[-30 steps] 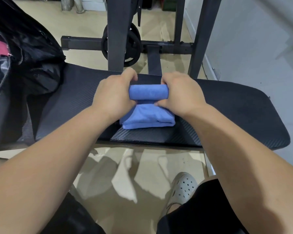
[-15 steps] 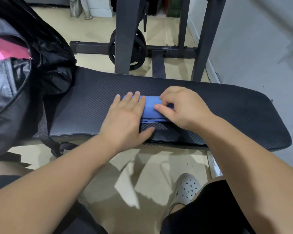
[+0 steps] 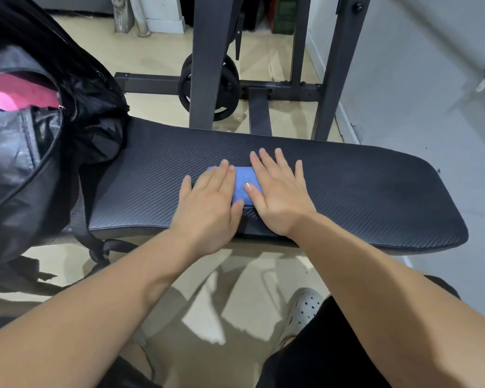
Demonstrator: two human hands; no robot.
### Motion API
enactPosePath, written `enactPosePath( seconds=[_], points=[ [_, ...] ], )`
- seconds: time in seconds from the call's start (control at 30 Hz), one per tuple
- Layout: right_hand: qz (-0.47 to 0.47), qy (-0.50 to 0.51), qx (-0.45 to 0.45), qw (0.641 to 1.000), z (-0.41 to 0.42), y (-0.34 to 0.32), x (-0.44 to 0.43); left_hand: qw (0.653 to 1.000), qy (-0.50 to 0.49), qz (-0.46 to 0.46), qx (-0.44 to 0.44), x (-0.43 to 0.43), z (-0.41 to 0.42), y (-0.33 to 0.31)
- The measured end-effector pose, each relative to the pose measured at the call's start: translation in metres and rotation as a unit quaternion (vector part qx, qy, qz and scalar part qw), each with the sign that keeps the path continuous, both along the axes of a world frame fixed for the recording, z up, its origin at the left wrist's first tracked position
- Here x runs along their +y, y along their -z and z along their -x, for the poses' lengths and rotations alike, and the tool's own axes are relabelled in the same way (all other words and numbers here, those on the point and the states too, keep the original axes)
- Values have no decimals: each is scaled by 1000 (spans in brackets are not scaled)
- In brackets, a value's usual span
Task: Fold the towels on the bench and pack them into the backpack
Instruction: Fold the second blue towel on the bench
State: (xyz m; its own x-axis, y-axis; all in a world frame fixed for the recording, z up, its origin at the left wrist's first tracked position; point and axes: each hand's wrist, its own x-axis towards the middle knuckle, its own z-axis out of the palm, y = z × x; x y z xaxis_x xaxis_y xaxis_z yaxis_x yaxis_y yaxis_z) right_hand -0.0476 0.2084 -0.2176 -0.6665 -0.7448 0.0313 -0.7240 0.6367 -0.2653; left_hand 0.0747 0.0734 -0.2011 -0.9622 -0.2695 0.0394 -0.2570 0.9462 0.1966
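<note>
Sitting open at the bench's (image 3: 347, 191) left end: black backpack (image 3: 39, 152), pink cloth (image 3: 14, 92) inside; rack uprights (image 3: 205, 60) and weight plate (image 3: 230, 88) standing beyond. Lying mid-bench: folded blue towel (image 3: 242, 184), mostly hidden, long axis unclear. Pressing flat on it, fingers spread, gripping nothing: left hand (image 3: 210, 208), right hand (image 3: 277, 196).

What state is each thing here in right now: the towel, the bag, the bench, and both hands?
Blue towel: folded small, lying flat on the bench, mostly covered by the hands.
Backpack: unzipped, open, pink fabric showing inside, resting on the bench's left end.
Bench: level, padded top.
Left hand: open, palm down on the towel.
Right hand: open, fingers spread, pressing the towel's right side.
</note>
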Motion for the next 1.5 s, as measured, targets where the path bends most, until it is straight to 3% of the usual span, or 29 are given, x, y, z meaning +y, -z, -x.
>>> enactPosePath(
  seconds=[0.1, 0.2, 0.27, 0.47, 0.67, 0.87, 0.97, 1.03, 1.13, 1.27, 1.37, 1.5],
  points=[
    [30, 33, -57, 997, -4, -1, 0, 998, -36, -8, 55, -2, 28, -20],
    [86, 72, -164, 980, -1, -7, 2, 999, -34, -30, 15, -5, 55, -20],
    [88, 79, -185, 976, 2, -7, 3, 998, -33, -51, -27, -9, 61, -7],
    [83, 58, -87, 991, 3, 8, 2, 998, -27, -53, -20, -16, 55, 16],
    [59, 40, -45, 996, 8, 9, 2, 997, -5, -64, -30, -23, 61, 15],
    [-2, 31, -10, 999, 3, -8, -1, 997, 21, -64, -38, -28, 51, 11],
    [-84, 16, 0, 996, 4, -34, -4, 998, 42, -39, -9, -36, 35, 3],
    [-116, -2, 11, 993, 1, -53, -11, 997, 45, -64, 5, -42, 27, -9],
    [-74, -36, 2, 997, -11, -70, -26, 992, 42, -118, 4, -53, 13, -30],
    [6, -43, -78, 996, -28, -88, -56, 988, 32, -129, 82, -87, -16, -61],
    [94, -46, -106, 989, -37, -109, -91, 981, 3, -35, 192, -125, -47, -90],
    [181, -86, -99, 975, -47, -151, -147, 944, -125, 2, 305, -167, -103, -117]
  ],
)
